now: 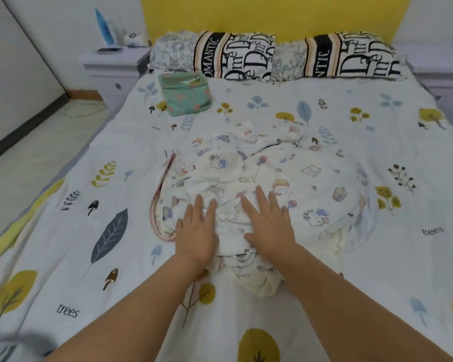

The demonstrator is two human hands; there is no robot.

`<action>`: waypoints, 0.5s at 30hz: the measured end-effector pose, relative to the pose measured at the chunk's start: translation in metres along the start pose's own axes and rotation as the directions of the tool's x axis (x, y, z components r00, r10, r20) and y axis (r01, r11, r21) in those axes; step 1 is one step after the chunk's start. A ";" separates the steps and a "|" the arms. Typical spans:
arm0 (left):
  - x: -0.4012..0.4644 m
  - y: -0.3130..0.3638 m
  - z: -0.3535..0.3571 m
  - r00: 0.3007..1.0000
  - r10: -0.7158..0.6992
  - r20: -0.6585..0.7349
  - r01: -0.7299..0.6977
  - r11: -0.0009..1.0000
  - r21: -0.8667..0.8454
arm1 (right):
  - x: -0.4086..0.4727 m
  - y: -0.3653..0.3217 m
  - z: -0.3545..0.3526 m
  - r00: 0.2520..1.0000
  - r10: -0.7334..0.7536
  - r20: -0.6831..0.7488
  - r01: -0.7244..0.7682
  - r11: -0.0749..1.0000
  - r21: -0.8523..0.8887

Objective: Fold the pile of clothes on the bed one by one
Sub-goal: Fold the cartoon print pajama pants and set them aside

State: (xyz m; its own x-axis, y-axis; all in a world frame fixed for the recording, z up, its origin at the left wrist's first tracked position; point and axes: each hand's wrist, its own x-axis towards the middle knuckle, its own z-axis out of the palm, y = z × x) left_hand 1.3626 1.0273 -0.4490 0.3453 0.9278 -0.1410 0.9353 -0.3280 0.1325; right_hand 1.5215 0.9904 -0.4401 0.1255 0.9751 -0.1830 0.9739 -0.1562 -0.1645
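Note:
A crumpled pile of white clothes (285, 178) printed with small cartoon figures lies in the middle of the bed (63, 194). One piece has a pink trim along its left edge. My left hand (196, 231) lies flat with straight fingers on the pile's near left part. My right hand (268, 223) presses flat on the near middle of the pile, fingers spread. Neither hand grips any cloth. A folded teal garment (186, 94) with small pink marks sits at the far left of the bed, below the pillows.
Two pillows (236, 56) with black lettering lean against the yellow headboard. A white nightstand (110, 66) with a phone and a blue bottle stands to the left of the bed. Floor runs along the bed's left side.

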 end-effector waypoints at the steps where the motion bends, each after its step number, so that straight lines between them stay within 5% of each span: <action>1: 0.005 -0.002 0.004 0.999 0.016 0.049 -0.018 0.999 0.033 | 0.005 0.001 0.010 0.999 -0.016 0.030 0.017 1.000 -0.022; 5: 0.002 -0.003 0.010 0.983 0.129 0.130 -0.142 0.985 0.096 | -0.009 -0.004 0.037 0.992 -0.077 -0.099 0.075 0.997 -0.031; 8: -0.019 -0.002 0.003 0.967 0.196 0.164 -0.209 0.976 0.066 | -0.042 -0.003 0.034 0.997 -0.053 0.053 0.043 0.985 0.168; 15: -0.082 0.005 -0.056 0.939 0.258 0.228 -0.170 0.923 -0.344 | -0.113 0.012 -0.021 0.995 0.079 0.056 -0.093 0.950 0.297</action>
State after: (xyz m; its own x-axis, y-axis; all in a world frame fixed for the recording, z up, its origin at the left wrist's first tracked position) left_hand 1.3350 0.9597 -0.3814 0.5831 0.7461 -0.3215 0.7784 -0.3998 0.4840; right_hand 1.5230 0.8820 -0.4013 0.1917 0.9492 -0.2496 0.8579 -0.2856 -0.4271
